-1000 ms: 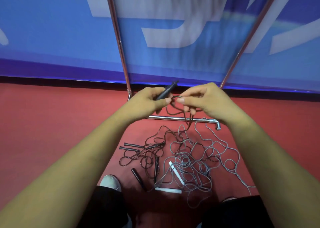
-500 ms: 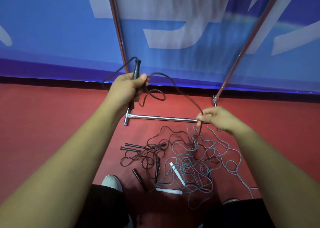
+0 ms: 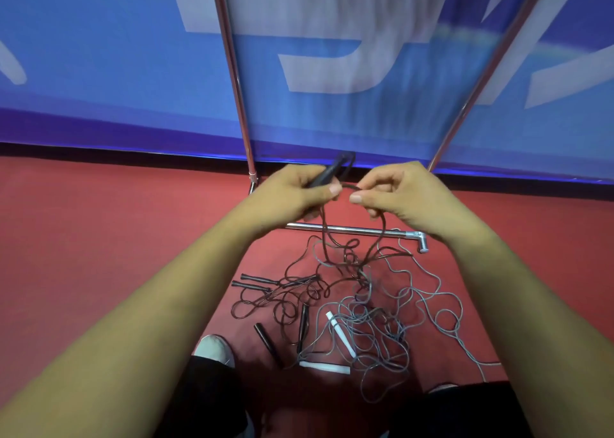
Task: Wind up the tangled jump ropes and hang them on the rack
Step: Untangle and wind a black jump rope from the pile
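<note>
My left hand (image 3: 292,195) grips a black jump-rope handle (image 3: 327,173) that points up and to the right. My right hand (image 3: 402,193) pinches the dark cord (image 3: 382,235) of that rope close beside the left thumb. Two strands of the cord hang down from my hands into a tangle on the red floor. There, black ropes (image 3: 282,294) with black handles lie at the left and a grey rope (image 3: 375,324) with white handles (image 3: 340,333) lies at the right. The rack's chrome base bar (image 3: 358,230) lies just behind the tangle, below my hands.
Two chrome rack uprights (image 3: 237,82) (image 3: 481,82) rise in front of a blue banner with white lettering. My white shoe (image 3: 214,351) and dark trouser legs are at the bottom, close to the ropes. Red floor stretches to both sides.
My hands had drawn apart, the left raised with the handle and the right low on the cord. Now they have come together again above the base bar, with another loop of cord between them.
</note>
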Demonstrator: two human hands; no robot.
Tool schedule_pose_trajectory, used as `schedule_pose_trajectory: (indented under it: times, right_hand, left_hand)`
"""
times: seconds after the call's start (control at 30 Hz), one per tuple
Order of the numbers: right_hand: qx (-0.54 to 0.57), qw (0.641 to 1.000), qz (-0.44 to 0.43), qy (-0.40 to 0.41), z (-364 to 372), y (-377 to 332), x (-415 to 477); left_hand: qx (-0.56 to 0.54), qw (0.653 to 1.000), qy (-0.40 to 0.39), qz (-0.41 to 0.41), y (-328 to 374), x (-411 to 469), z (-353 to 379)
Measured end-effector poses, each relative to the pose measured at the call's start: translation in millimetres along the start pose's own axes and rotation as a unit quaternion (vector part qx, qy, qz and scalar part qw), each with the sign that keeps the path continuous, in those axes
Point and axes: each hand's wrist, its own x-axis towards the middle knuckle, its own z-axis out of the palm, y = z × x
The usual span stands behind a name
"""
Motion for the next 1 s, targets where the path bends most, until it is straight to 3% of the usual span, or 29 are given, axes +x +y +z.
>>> schedule_pose_trajectory:
  times: [0.1, 0.2, 0.3, 0.4, 0.5, 0.7, 0.8, 0.9, 1.0]
  right_hand:
    - [-0.115, 0.990, 0.023, -0.082, -5.0, 35.0, 3.7]
    - [-0.180, 0.965, 0.110, -0.157, -14.7, 78.3, 1.2]
    - [-0.139, 0.977, 0.127, -0.094, -18.3, 93.1, -0.1]
    - [-0.032, 0.996, 0.077, 0.029, -19.6, 69.4, 3.7]
    - [0.005, 0.999, 0.033, 0.035, -13.6, 36.0, 2.2]
    - [0.016, 1.000, -0.014, 0.012, 0.9, 5.0, -2.1]
    - [0.003, 0.999, 0.002, -0.044, -2.7, 19.4, -1.7]
    - [-0.110, 0.981, 0.081, -0.135, -5.5, 60.2, 0.9]
    - [-0.145, 0.967, 0.162, -0.135, -12.4, 87.9, 0.1]
  left_hand:
    - [-0.131, 0.989, 0.061, 0.022, 3.2, 2.7, -4.5]
    - [-0.233, 0.967, 0.096, 0.033, 3.9, 2.8, -12.9]
    - [-0.193, 0.963, 0.189, -0.019, -2.5, 5.6, -20.3]
    - [-0.027, 0.957, 0.277, -0.075, -6.3, 6.7, -21.5]
    - [-0.005, 0.968, 0.243, -0.056, -4.3, 5.9, -14.6]
    - [0.036, 0.999, 0.017, -0.008, -1.6, 3.5, 5.4]
    - [0.021, 0.999, 0.022, -0.016, -1.0, 3.6, 4.8]
    - [-0.083, 0.994, 0.070, -0.024, 2.7, 4.8, 2.7]
    - [-0.165, 0.975, 0.148, -0.025, 3.8, 5.7, -3.7]
